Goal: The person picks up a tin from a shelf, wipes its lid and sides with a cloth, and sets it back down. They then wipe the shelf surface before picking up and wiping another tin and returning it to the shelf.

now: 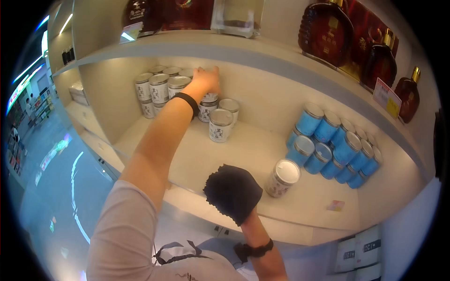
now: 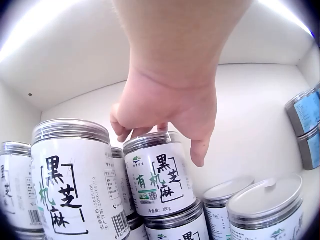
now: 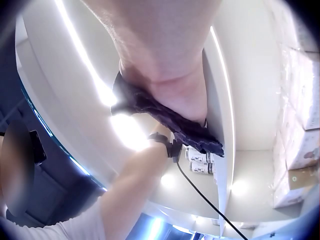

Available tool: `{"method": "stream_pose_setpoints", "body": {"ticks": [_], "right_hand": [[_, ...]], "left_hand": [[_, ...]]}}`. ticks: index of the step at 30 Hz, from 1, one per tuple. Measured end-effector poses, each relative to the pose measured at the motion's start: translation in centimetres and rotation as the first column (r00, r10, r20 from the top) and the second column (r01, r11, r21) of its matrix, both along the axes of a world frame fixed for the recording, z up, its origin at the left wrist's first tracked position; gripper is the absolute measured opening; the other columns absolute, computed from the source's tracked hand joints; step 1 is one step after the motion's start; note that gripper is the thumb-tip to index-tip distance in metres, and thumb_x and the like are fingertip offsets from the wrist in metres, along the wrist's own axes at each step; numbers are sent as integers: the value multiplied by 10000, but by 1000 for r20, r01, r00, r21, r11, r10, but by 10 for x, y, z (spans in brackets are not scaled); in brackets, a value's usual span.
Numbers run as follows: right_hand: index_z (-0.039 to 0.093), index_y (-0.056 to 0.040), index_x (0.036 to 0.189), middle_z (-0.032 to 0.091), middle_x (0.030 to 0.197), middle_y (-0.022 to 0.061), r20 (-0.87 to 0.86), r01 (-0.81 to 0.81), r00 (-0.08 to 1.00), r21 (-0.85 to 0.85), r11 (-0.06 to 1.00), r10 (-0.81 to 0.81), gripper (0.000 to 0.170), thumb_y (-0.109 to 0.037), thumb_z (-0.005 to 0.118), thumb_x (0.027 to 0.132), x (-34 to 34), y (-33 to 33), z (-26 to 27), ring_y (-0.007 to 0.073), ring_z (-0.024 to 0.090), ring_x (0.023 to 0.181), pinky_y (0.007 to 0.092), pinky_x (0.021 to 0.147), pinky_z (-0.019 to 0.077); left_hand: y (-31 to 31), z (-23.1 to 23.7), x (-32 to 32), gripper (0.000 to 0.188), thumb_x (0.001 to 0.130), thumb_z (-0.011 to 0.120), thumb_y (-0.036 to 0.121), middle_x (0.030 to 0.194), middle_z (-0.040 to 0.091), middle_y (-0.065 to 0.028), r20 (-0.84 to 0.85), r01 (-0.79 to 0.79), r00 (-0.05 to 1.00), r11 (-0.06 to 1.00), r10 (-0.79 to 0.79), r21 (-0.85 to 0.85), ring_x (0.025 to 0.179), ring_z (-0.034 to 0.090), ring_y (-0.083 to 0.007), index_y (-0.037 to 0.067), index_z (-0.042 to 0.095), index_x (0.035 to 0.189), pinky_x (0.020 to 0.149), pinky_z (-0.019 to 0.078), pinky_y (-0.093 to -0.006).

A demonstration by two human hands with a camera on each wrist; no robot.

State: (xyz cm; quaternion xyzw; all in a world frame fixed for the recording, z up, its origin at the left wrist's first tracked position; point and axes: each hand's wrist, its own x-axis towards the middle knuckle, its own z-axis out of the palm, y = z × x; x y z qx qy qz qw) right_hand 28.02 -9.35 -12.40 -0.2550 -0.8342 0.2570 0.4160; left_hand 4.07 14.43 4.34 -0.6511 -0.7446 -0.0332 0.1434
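My left hand [image 1: 206, 80] reaches over a group of white labelled jars at the left of the shelf. In the left wrist view the hand [image 2: 167, 107] is above a stacked white jar [image 2: 159, 177]; its fingers lie at the lid, partly hidden, and its thumb points down at the right, apart from the jar's side. A dark ruffled cloth [image 1: 233, 193] covers my right hand, hiding its fingers, in front of the shelf. To its right stands a single white jar [image 1: 282, 178]. The right wrist view shows the same cloth [image 3: 172, 122] around the hand.
Stacked blue jars [image 1: 323, 157] stand at the right of the shelf, near a small price tag [image 1: 336, 205]. Two white jars, one at the front [image 1: 220, 125], stand beside the left stack. An upper shelf edge [image 1: 262, 47] with dark bottles [image 1: 326, 33] runs above the left hand.
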Motion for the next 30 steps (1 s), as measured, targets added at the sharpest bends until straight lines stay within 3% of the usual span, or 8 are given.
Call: {"method": "stream_pose_setpoints", "body": {"ticks": [3,5,9,13,15,27,29,30], "right_hand": [[538,0,1295,639,1162,213,151,51,987,56,997,-59,376,-239,456,1017,3,-5,1,355,630,1069,504,955,530],[554,-42,1240,681,1085,115,-784,-691,605,-604,397,-138,325,-135,649,943,0,-7,-5,216,676,902,344,711,573],[533,-42,1280,674,1091,138,-857,-809,462,-512,289,-227,344,-71,627,950,2,-9,-4,246,684,859,334,682,581],[577,-48,1232,682,1062,108,-806,-688,580,-563,459,-119,312,-128,644,938,1,-7,-8,226,681,872,331,684,572],[628,-53,1156,687,1029,77,-345,-165,938,-339,926,40,259,-158,648,920,-1,-4,-7,196,676,907,329,732,561],[500,2,1327,627,1254,176,-43,87,994,-178,980,-96,401,-113,599,956,-6,-7,-22,315,628,1119,428,967,536],[512,8,1312,644,1222,155,-166,9,986,-70,997,-21,430,-45,648,907,-22,-20,-17,276,646,1087,393,943,545],[528,13,1290,656,1190,141,-657,-417,752,-404,814,59,478,7,703,846,-32,-37,-16,228,651,1061,367,921,550]], "left_hand": [[8,-2,0,916,689,791,525,1330,584,-255,-2,-60,998,997,60,58,1315,454,-454,53,448,1395,1078,300,-551],[1,3,6,937,674,800,511,1290,605,-257,-64,-18,998,1000,18,0,1294,476,-442,66,416,1404,1078,301,-539],[12,3,-9,968,628,828,492,1303,594,-242,31,-6,1000,998,4,62,1259,518,-414,64,428,1399,1067,299,-549],[2,7,-8,963,597,861,431,1302,577,-226,114,57,991,988,-74,147,1239,538,-392,77,445,1390,1056,323,-538],[-10,5,-11,956,597,870,402,1299,573,-224,146,97,981,975,-128,198,1231,543,-386,74,445,1388,1049,359,-519],[-240,-28,-11,984,562,974,225,1260,547,-116,473,419,469,660,-746,624,1184,546,-242,120,457,1393,1029,447,-374],[-298,-36,-11,1045,555,978,131,1273,528,-108,691,391,284,739,-664,549,1206,529,-210,114,410,1431,1043,434,-355],[-319,-47,-16,1076,556,979,129,1283,517,-117,751,404,163,738,-640,541,1215,525,-211,103,378,1449,1052,428,-353]]}}
